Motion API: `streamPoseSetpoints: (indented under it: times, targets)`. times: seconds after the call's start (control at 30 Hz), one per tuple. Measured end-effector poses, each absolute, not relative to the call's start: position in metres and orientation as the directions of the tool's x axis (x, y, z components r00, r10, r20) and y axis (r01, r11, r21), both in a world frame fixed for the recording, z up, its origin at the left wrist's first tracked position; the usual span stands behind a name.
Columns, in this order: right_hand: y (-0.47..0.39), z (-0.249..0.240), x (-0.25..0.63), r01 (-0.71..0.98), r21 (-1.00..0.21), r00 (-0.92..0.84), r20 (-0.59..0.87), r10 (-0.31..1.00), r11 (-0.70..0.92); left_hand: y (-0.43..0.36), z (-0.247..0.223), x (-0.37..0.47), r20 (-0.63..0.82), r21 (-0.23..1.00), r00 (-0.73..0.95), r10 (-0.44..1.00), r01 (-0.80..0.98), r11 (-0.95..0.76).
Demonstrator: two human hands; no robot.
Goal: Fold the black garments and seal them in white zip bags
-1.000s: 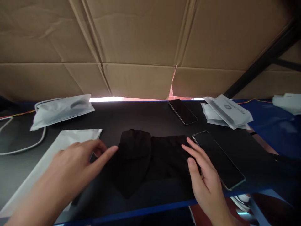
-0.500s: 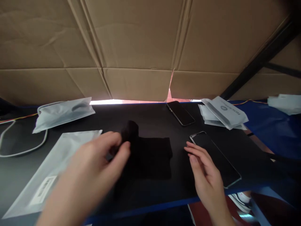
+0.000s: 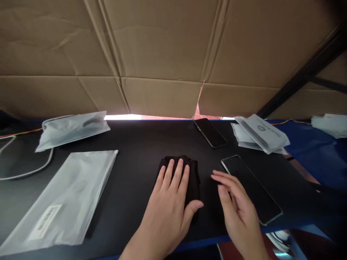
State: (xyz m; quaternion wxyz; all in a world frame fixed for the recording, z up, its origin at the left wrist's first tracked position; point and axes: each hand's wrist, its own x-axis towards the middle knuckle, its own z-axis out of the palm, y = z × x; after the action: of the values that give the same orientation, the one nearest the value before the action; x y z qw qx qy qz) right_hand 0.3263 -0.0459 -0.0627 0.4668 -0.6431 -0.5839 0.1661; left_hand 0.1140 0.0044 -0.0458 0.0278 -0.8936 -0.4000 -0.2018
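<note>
My left fingers [image 3: 177,175] lie apart on black cloth [image 3: 193,182], room behind to the counter's [image 3: 132,166] back edge; my right fingers [image 3: 230,182] curl slightly apart.

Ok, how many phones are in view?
2: a black rectangular phone at the far side of the black table, and a pale-edged black phone partly behind the right hand.

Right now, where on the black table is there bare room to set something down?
Bare black tabletop shows between the barcode-labelled white plastic pouch and the left hand, and beyond the folded black cloth under it. The right is crowded: right hand, large black phone, smaller black phone and white flat packets.
</note>
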Motion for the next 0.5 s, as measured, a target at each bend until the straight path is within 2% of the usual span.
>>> streamPoseSetpoints:
  times: [0.07, 0.13, 0.23, 0.3, 0.37, 0.43, 0.5]
  targets:
    - [-0.046, -0.064, 0.327, 0.629, -0.766, 0.239, 0.35, 0.906, 0.13, 0.006, -0.036, 0.1, 0.34, 0.148, 0.608, 0.717, 0.719, -0.679]
    - [-0.046, -0.066, 0.328, 0.668, -0.732, 0.228, 0.373, 0.899, 0.134, 0.008, -0.021, 0.072, 0.338, 0.198, 0.537, 0.773, 0.762, -0.616]
    - [-0.047, -0.07, 0.328, 0.666, -0.734, 0.235, 0.376, 0.896, 0.133, 0.008, -0.003, 0.013, 0.361, 0.233, 0.244, 0.9, 0.911, -0.341]
    - [-0.048, -0.07, 0.327, 0.654, -0.742, 0.224, 0.375, 0.899, 0.146, 0.007, 0.003, -0.026, 0.284, 0.183, 0.057, 0.957, 0.977, -0.112]
    - [-0.049, -0.065, 0.325, 0.661, -0.732, 0.217, 0.4, 0.891, 0.168, 0.003, 0.001, -0.052, 0.136, 0.131, -0.094, 0.986, 0.988, 0.076]
    - [-0.05, -0.058, 0.32, 0.699, -0.682, 0.196, 0.472, 0.859, 0.216, -0.001, -0.005, -0.061, 0.011, 0.124, -0.148, 0.989, 0.982, 0.145]
    - [-0.05, -0.049, 0.308, 0.742, -0.588, 0.093, 0.564, 0.821, 0.32, -0.007, -0.012, -0.053, -0.01, 0.148, -0.136, 0.991, 0.98, 0.136]
